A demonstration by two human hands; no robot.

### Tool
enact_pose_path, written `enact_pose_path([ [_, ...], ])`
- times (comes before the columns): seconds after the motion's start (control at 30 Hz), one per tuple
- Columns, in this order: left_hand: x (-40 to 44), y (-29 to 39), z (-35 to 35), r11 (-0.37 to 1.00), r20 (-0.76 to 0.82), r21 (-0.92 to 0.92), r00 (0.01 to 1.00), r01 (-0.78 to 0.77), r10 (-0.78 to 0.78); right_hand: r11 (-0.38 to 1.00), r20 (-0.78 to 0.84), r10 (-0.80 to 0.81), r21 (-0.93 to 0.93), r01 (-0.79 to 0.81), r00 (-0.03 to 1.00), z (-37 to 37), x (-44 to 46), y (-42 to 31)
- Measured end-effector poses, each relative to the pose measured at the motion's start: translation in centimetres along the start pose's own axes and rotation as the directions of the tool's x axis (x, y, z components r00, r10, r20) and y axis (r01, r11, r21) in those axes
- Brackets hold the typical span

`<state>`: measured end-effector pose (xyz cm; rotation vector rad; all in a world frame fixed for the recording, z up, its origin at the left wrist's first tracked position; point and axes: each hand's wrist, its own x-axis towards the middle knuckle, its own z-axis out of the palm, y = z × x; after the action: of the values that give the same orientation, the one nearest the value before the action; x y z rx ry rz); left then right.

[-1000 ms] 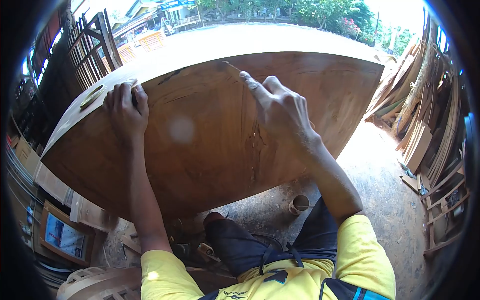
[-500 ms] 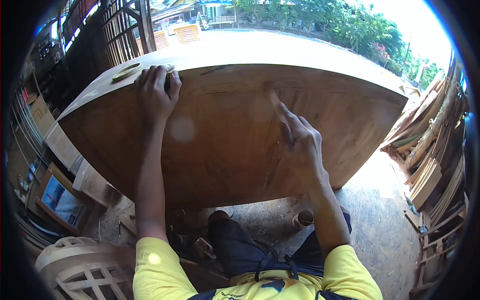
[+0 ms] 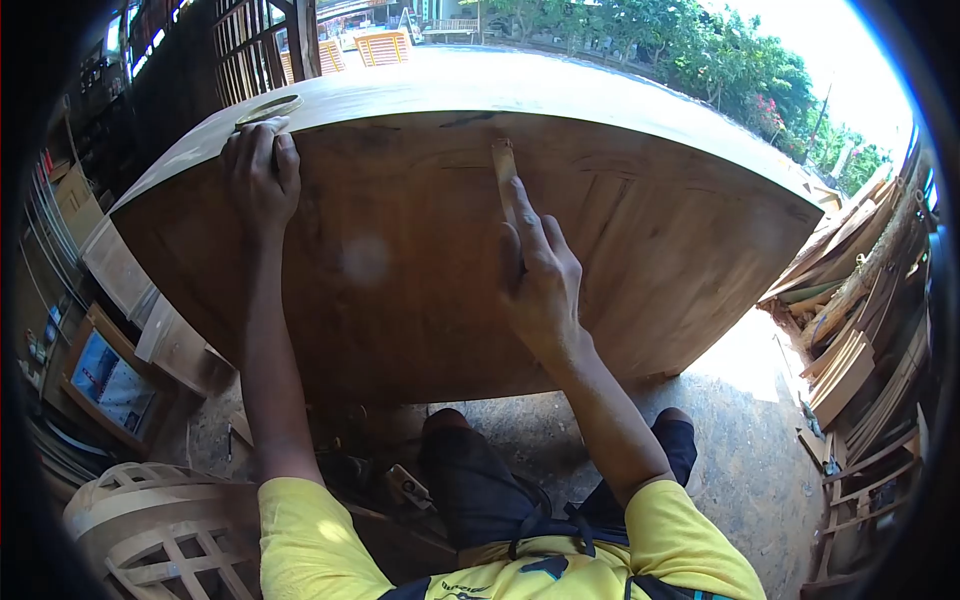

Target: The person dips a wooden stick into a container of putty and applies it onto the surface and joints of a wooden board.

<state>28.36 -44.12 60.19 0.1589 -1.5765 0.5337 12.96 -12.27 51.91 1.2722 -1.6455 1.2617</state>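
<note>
A large brown wooden panel (image 3: 420, 280) with a pale top surface (image 3: 560, 85) spans the middle of the view. My right hand (image 3: 540, 265) is closed round a thin, flat wooden stick (image 3: 505, 170), whose darkened tip touches or nearly touches the panel's face below the upper edge. At the upper left edge of the panel, my left hand (image 3: 262, 175) has its fingers curled; a small pale thing shows at its fingertips, too unclear to name. Just behind that hand, a round lid-like ring (image 3: 268, 110) lies on the top surface.
Stacked boards and poles (image 3: 860, 290) lean at the right. A framed picture (image 3: 112, 385) and a slatted wooden piece (image 3: 170, 545) are at the lower left. Tools lie on the floor (image 3: 740, 470) near my legs. Orange slatted items (image 3: 383, 48) stand outside.
The stick and my right hand have moved left along the panel face. My left hand has shifted left along the edge, closer to the ring. The pot on the floor no longer shows.
</note>
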Motion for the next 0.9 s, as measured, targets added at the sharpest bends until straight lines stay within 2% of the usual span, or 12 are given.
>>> enact_pose_path([
  [0.13,0.1,-0.2,0.0,1.000,-0.018,-0.025,1.000,-0.014,0.013,0.997,-0.012,0.069,-0.038,-0.070,0.998,1.8,1.3,-0.8],
  [0.23,0.1,-0.2,0.0,0.999,-0.024,-0.027,0.999,-0.030,0.030,0.982,0.006,0.106,-0.158,-0.104,0.994,3.0,0.6,-0.1],
  [0.3,0.0,-0.2,0.0,0.999,-0.024,-0.028,0.999,-0.029,0.028,0.994,0.014,0.039,-0.101,-0.038,0.999,2.0,0.2,-0.7],
  [0.53,-0.2,-0.4,0.1,0.998,-0.036,-0.062,0.999,0.004,-0.007,0.988,0.022,0.021,-0.155,-0.018,1.000,2.2,1.4,-0.7],
  [0.63,-0.1,-0.4,0.1,0.997,-0.067,-0.081,0.998,-0.017,0.011,0.996,0.031,-0.030,-0.079,0.033,0.999,2.6,1.4,-1.1],
  [0.7,-0.3,-0.4,0.0,0.999,-0.016,-0.048,1.000,-0.007,0.006,0.978,0.088,0.006,-0.210,0.013,0.996,4.3,1.4,-0.4],
  [0.73,-0.3,-0.4,-0.1,0.999,-0.014,-0.048,1.000,-0.006,0.005,0.978,0.090,0.007,-0.209,0.012,0.996,4.2,1.1,-0.5],
  [0.83,-0.4,-0.3,-0.1,0.998,-0.025,-0.068,1.000,-0.005,0.003,0.990,0.088,0.000,-0.139,0.013,0.996,3.6,1.0,-1.4],
  [0.9,-0.3,-0.2,-0.1,0.998,-0.032,-0.067,0.999,0.002,-0.004,0.992,0.023,-0.061,-0.109,0.064,0.998,3.5,1.5,-1.7],
])
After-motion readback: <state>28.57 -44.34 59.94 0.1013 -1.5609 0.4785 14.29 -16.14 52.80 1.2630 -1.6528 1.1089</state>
